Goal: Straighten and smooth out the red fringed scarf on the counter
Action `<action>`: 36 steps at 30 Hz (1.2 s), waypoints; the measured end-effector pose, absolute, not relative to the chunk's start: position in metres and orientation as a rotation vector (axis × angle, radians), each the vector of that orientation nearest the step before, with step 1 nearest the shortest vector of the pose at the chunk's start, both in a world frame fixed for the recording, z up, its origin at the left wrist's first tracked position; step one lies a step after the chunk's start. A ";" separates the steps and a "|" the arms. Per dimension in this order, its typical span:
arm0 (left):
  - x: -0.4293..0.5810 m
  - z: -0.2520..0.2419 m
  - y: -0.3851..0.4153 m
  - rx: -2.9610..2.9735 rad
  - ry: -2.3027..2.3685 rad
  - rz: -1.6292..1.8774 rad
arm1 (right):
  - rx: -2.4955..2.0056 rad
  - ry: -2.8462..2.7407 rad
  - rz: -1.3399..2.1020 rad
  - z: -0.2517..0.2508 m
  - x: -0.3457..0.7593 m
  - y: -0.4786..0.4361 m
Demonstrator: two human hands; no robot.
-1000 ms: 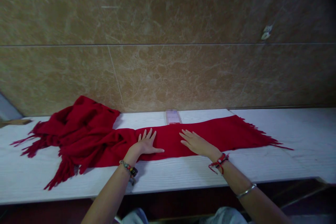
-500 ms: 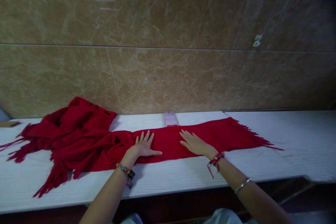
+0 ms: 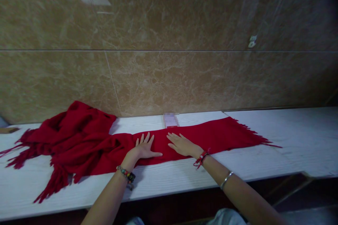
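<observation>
A red fringed scarf (image 3: 216, 135) lies along the white tabletop. Its right part is spread flat in a long strip, with the fringe pointing right, while the left part is bunched up in folds with fringes hanging out to the left and front. My left hand (image 3: 144, 148) rests on the strip near the start of the folds, palm down with fingers spread. To its right, my right hand (image 3: 182, 145) lies flat on the smooth part, fingers stretched out. Neither hand grips the cloth.
Behind the scarf, a small pale stack (image 3: 171, 120), blurred, stands against the brown marbled wall (image 3: 185, 81). A brown block (image 3: 9, 130) sits at the far left. The white table's (image 3: 158, 182) front edge runs close to my body.
My right hand has slid left along the scarf, closer to my left hand. The left hand stays in place on the cloth. The view has shifted slightly.
</observation>
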State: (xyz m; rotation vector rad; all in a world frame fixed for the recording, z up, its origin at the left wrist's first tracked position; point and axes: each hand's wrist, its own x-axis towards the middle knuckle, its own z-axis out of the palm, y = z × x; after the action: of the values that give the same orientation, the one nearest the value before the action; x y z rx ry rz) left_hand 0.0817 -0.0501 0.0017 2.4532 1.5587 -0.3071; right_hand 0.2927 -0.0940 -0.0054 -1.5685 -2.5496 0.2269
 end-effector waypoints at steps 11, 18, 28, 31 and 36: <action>0.082 0.004 -0.052 2.442 1.551 -0.296 | -2.103 -2.229 0.188 -0.014 0.371 -0.083; 0.080 0.002 -0.054 2.406 1.689 -0.149 | -2.032 -2.278 0.169 -0.024 0.361 -0.072; 0.074 0.003 -0.049 2.629 1.466 0.034 | -1.449 -2.452 0.085 -0.007 0.296 -0.107; 0.071 0.010 -0.050 2.795 1.042 0.197 | -1.337 -2.530 0.125 -0.012 0.281 -0.116; 0.056 0.024 -0.059 2.858 0.862 0.169 | -1.363 -2.500 0.091 -0.016 0.283 -0.118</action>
State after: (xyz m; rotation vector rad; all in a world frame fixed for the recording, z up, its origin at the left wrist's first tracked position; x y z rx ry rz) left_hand 0.0565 -0.0590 0.0243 2.8582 0.8615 0.1689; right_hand 0.2829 -0.1178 -0.0160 -1.3626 -2.4996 0.0911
